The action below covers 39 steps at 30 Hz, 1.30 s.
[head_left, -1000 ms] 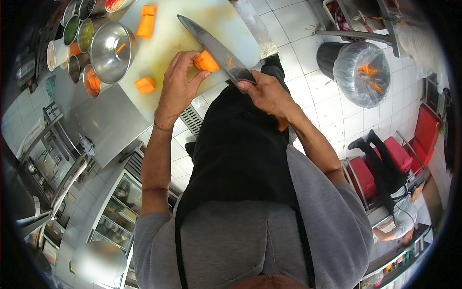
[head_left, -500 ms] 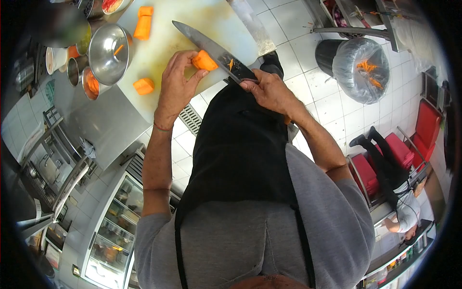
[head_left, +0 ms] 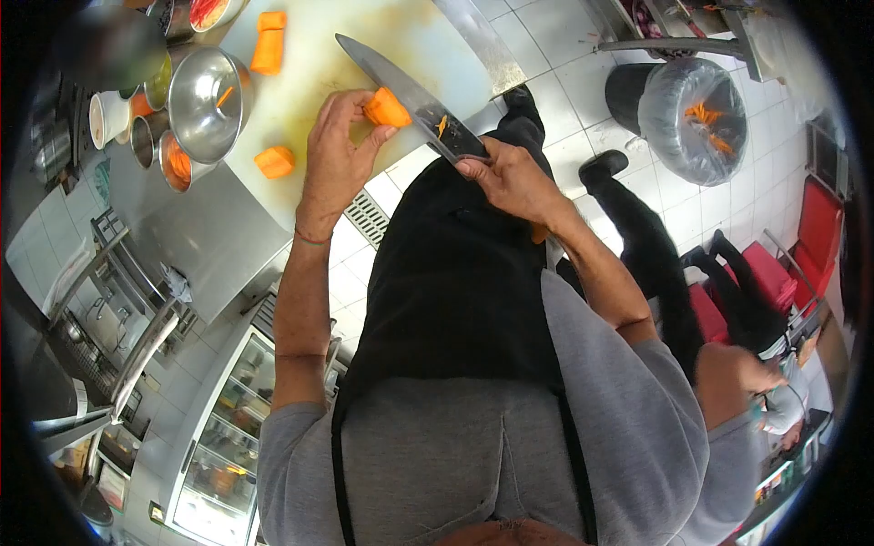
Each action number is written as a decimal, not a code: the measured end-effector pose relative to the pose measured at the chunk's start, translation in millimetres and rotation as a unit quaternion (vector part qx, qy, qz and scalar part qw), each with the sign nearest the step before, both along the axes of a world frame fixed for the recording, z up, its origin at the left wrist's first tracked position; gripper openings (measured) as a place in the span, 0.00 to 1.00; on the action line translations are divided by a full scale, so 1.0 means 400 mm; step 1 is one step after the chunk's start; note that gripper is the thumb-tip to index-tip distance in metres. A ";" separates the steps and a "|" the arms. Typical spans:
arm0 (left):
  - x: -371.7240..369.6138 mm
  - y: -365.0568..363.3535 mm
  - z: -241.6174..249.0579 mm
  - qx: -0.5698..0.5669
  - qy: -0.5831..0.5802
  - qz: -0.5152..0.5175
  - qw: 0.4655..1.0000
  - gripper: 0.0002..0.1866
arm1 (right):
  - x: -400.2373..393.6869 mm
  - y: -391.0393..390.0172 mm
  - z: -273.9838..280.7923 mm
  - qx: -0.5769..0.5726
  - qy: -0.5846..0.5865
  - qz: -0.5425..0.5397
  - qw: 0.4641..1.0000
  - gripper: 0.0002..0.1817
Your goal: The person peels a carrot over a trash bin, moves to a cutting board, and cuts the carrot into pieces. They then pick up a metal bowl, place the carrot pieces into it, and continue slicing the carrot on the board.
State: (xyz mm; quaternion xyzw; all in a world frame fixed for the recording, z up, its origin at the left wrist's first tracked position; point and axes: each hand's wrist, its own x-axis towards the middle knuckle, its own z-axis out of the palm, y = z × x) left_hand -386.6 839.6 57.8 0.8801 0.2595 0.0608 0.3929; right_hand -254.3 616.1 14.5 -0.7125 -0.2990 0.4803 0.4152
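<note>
Between the thumb and fingers of my left hand [head_left: 344,146] is a peeled carrot piece [head_left: 387,108], held over the near edge of the white cutting board [head_left: 337,68]. My right hand [head_left: 512,175] grips the handle of a large kitchen knife [head_left: 414,96]. Its blade slants up and left, close beside the carrot piece, with orange scraps stuck near the handle. A short carrot chunk [head_left: 274,163] lies on the board left of my left hand. Farther back on the board rest more carrot pieces [head_left: 267,52], end to end.
A steel bowl [head_left: 208,105] with an orange strip inside stands left of the board, among smaller containers [head_left: 146,136]. On the tiled floor at right is a lined bin [head_left: 694,123] holding orange peelings. A person [head_left: 637,227] walks close by my right side; another person [head_left: 746,282] is by red chairs [head_left: 813,241].
A person in dark trousers has come into view on my right. My hands, the knife and the carrot piece stay nearly in place, while the whole view shifts slightly.
</note>
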 end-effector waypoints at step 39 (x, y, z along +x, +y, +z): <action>-0.021 0.006 -0.038 0.036 -0.053 -0.020 0.998 0.23 | 0.003 -0.015 0.055 -0.080 0.152 -0.018 0.985 0.28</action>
